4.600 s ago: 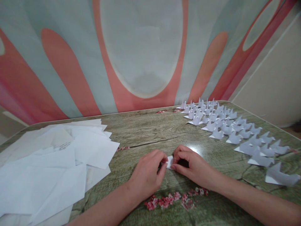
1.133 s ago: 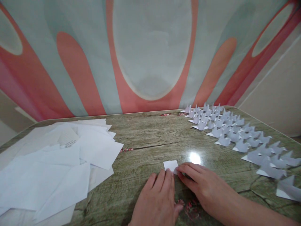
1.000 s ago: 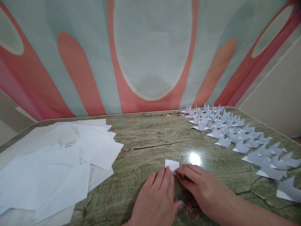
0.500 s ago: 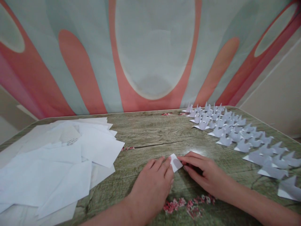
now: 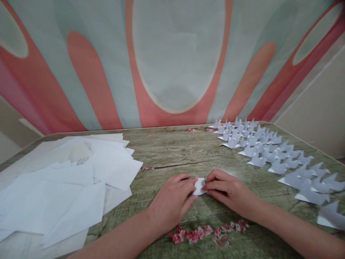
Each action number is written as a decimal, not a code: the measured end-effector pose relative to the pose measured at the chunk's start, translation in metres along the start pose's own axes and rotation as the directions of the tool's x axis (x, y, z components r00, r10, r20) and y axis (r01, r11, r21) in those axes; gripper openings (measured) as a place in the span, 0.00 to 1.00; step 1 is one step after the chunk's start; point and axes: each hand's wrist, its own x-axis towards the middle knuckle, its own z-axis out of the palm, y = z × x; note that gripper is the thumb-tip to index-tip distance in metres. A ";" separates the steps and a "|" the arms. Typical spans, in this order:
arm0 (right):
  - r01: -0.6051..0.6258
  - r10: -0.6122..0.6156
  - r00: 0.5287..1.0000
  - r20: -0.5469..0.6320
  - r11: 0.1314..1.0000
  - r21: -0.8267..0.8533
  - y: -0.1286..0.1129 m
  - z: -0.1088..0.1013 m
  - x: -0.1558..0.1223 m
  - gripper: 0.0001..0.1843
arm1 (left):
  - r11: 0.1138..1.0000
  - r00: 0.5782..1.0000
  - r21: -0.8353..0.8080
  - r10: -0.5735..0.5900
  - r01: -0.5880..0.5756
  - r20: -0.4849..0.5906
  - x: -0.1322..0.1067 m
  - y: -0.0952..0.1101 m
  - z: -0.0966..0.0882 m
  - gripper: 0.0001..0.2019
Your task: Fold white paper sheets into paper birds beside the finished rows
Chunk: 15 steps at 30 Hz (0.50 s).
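A small folded piece of white paper (image 5: 199, 186) is between my two hands, near the middle of the table. My left hand (image 5: 176, 194) grips its left side, fingers on top and thumb at the lower edge. On the other side, my right hand (image 5: 225, 189) pinches the right edge with thumb and fingertips. Part of the paper is covered by the fingers, so its full folded shape cannot be made out.
Loose sheets of white paper (image 5: 72, 194) lie in an overlapping pile on the left. Several folded white paper birds (image 5: 279, 167) stand in rows along the right. The wood-patterned table (image 5: 167, 147) with printed flowers meets a patterned wall covering (image 5: 178, 57) behind.
My left hand has turned, bringing its thumb to the paper's lower edge. The paper has rotated from a diamond position and looks bent. My right fingers have moved slightly left onto it.
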 end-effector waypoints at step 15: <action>-0.182 0.179 0.983 0.036 0.977 0.113 -0.009 -0.001 0.016 0.06 | 0.999 0.995 -0.048 0.005 -0.010 -0.099 0.000 0.002 0.001 0.07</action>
